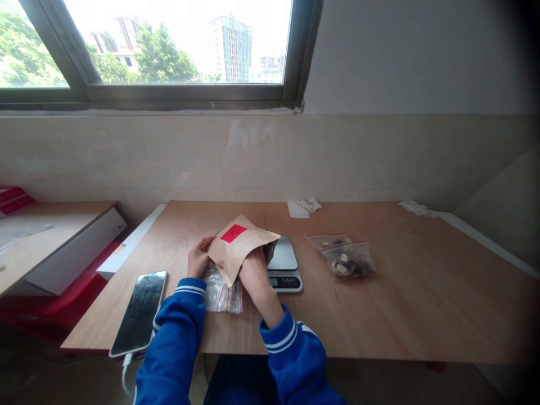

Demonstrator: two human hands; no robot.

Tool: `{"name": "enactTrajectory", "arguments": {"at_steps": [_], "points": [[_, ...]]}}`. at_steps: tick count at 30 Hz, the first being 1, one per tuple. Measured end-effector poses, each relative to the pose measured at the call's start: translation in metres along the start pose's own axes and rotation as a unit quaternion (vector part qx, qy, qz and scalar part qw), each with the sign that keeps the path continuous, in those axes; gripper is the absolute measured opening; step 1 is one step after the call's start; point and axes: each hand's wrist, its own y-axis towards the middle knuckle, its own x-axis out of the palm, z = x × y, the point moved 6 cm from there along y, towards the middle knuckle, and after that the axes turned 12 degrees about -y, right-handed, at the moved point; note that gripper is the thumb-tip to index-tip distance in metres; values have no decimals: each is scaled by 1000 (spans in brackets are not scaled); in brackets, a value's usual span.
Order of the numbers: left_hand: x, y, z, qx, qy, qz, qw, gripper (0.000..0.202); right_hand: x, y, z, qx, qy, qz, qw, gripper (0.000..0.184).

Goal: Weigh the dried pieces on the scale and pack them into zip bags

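A brown kraft paper bag (257, 237) with a red label is tipped on its side, its mouth facing right and toward me. My left hand (199, 257) grips the closed end of the bag. Into the mouth reaches my right hand (253, 273), its fingers hidden inside, so what they hold cannot be seen. Just right of the bag, partly behind it, stands a white kitchen scale (284, 256) with a dark display panel. Clear zip bags (223, 295) lie flat under the paper bag, near my left wrist.
Two zip bags (350, 261) with dark and pale pieces inside lie right of the scale. A phone (139, 312) on a white cable rests at the table's left front. Crumpled paper (310, 205) lies by the wall. At left are another table (63, 225) and a red stool (50, 306).
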Motion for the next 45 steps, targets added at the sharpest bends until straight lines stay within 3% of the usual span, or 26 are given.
{"name": "enactTrajectory", "arguments": {"at_steps": [6,13,16,18,21,25,29,32,45], "points": [[0,-1,0,-4,9,8,1000,46,-22,-19,7,100,26,2,995,35],[6,-5,13,12,99,18,995,41,-77,-21,1,130,92,121,980,19],[2,-4,12,15,167,35,985,42,-93,-30,26,150,161,168,961,27],[-1,-2,8,12,196,38,980,42,-92,-39,60,179,201,191,944,35],[-5,0,0,4,218,35,975,40,-69,-47,117,216,245,150,933,41],[-6,0,-3,-1,233,39,972,40,-47,-41,162,202,148,87,964,45],[-7,0,-2,-4,215,44,976,42,-51,-27,167,152,-52,79,984,40],[-8,-1,-2,-1,199,45,979,43,-54,-20,166,121,-109,78,984,39],[-5,-1,-1,-2,198,34,980,43,-58,-16,171,120,-55,81,988,39]]}}
